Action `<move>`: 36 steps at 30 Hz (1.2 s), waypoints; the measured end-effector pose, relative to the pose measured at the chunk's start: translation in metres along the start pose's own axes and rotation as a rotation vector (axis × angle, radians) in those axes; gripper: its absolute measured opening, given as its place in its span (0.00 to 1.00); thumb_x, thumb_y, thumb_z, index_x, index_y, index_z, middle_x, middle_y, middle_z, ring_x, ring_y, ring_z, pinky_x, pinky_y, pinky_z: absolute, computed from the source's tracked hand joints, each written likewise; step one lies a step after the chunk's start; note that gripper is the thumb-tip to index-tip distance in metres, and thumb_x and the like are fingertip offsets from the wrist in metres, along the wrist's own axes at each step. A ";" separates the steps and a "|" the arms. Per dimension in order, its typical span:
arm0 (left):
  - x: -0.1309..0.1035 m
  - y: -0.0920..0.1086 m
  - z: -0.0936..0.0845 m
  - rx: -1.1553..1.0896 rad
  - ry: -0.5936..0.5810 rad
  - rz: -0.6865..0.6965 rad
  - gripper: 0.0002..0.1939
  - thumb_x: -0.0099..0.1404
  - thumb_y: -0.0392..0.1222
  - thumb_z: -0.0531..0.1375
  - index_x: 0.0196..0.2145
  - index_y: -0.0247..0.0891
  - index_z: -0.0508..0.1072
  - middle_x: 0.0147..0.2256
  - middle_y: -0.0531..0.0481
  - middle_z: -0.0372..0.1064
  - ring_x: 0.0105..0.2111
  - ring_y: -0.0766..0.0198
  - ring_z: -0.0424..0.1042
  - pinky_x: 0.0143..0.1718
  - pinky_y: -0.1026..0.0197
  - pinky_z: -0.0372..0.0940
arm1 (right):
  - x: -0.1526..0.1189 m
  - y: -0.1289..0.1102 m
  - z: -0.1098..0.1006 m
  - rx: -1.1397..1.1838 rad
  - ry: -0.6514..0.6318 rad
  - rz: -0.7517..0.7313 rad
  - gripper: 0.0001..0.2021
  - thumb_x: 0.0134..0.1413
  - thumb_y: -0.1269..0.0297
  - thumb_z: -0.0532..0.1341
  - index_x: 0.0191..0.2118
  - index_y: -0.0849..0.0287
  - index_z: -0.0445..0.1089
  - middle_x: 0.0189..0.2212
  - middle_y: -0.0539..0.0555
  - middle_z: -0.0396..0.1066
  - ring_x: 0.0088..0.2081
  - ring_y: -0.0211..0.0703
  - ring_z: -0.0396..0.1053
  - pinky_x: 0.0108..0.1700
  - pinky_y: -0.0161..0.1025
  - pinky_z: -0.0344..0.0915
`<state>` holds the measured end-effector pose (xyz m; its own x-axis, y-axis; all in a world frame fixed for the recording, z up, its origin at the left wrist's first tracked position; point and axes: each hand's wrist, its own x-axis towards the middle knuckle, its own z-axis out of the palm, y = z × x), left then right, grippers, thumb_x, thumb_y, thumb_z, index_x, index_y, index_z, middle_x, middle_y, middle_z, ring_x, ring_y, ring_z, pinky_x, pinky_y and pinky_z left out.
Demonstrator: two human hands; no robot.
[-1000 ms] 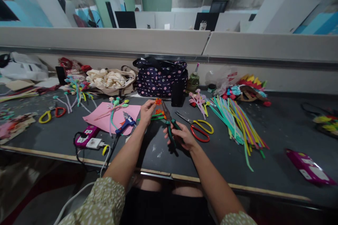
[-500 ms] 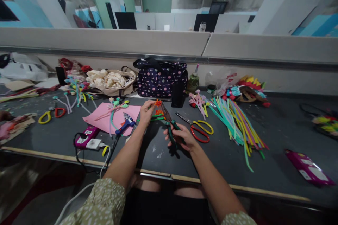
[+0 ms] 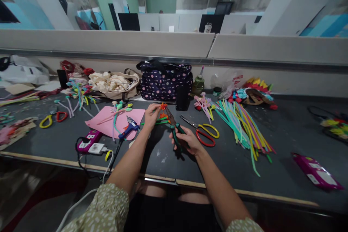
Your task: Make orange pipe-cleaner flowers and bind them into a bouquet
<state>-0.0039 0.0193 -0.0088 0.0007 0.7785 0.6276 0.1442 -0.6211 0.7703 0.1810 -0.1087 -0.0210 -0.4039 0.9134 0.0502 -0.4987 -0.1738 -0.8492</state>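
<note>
My left hand (image 3: 151, 115) pinches a small orange pipe-cleaner flower (image 3: 163, 106) just above the table. In my right hand (image 3: 187, 139) are green-handled pliers (image 3: 174, 127), their jaws pointing up and away, close against the orange flower. Whether the jaws grip it is too small to tell. Another orange piece (image 3: 163, 115) with green stems (image 3: 162, 121) lies right below, partly behind the jaws. Scissors with a red and a yellow handle (image 3: 206, 134) rest to the right of the pliers. A blue glue gun (image 3: 129, 128) lies left of my left forearm on pink paper (image 3: 102, 124).
Loose pipe cleaners (image 3: 246, 127) are spread at the right, beside a purple power strip (image 3: 317, 171). Another power strip (image 3: 89, 142) with cables sits at the left. A dotted bag (image 3: 165, 81) and a black phone (image 3: 182, 98) stand at the back. More scissors (image 3: 53, 117) lie far left.
Both my hands, the orange flower and the pliers stay nearly in place. At the far left edge, another person's hand has gone out of view. The view has shifted slightly.
</note>
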 end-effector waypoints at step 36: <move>-0.007 -0.010 0.004 -0.039 0.025 -0.194 0.10 0.60 0.47 0.61 0.32 0.38 0.77 0.31 0.48 0.71 0.35 0.61 0.68 0.40 0.60 0.61 | 0.003 0.006 -0.004 0.088 0.057 0.007 0.10 0.52 0.65 0.64 0.36 0.60 0.62 0.34 0.57 0.73 0.28 0.42 0.74 0.23 0.37 0.73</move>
<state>-0.0013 0.0208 -0.0211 -0.0484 0.8816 0.4696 0.1009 -0.4634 0.8804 0.1803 -0.1055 -0.0278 -0.3644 0.9312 0.0118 -0.5620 -0.2098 -0.8001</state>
